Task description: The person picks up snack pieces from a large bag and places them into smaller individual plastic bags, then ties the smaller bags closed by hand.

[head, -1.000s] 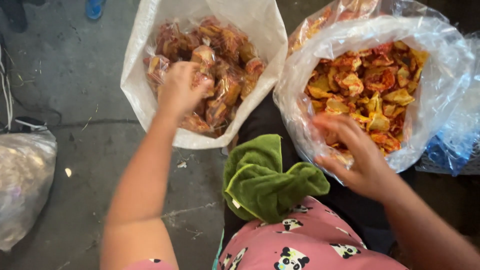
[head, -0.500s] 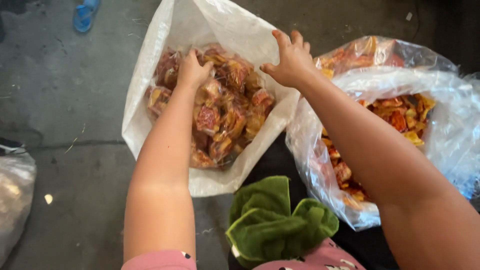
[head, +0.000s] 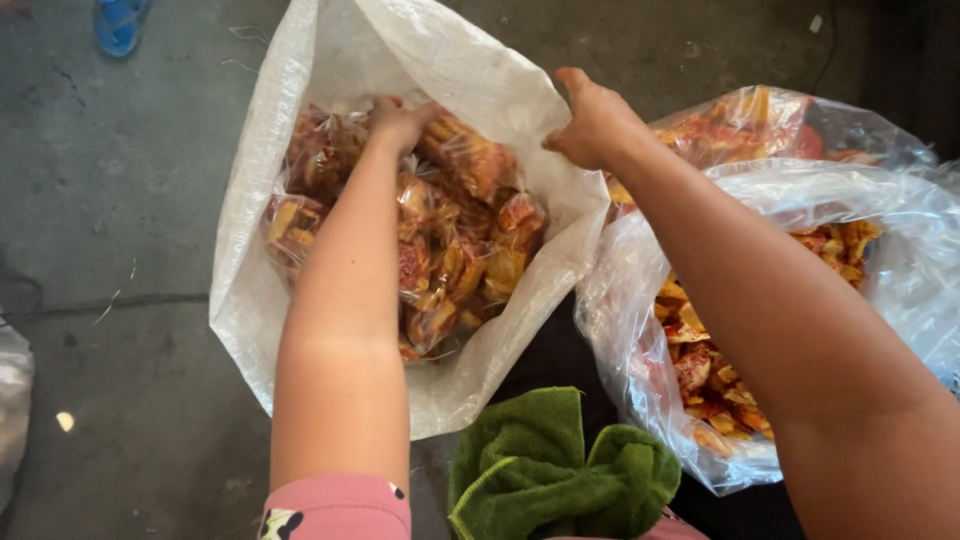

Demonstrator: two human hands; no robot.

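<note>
From the head view, the left hand (head: 398, 120) reaches into the white woven plastic sack (head: 300, 130) on the grey floor, fingers curled onto the small clear packets of reddish-orange snacks (head: 470, 240) inside, while the right hand (head: 592, 122) pinches the sack's right rim beside a clear plastic bag of loose snacks (head: 800, 200).

A crumpled green cloth (head: 560, 470) lies near, at the bottom middle of the scene, its folds bunched together. Far off at the top left a blue shoe (head: 120, 22) stands on the grey concrete floor (head: 110, 200), which is stained and crossed by a thin crack line on the left. At the left edge a bit of a pale plastic bag (head: 12, 400) shows, mostly cut off, with a small bright scrap (head: 65, 421) just beside it on the floor.
</note>
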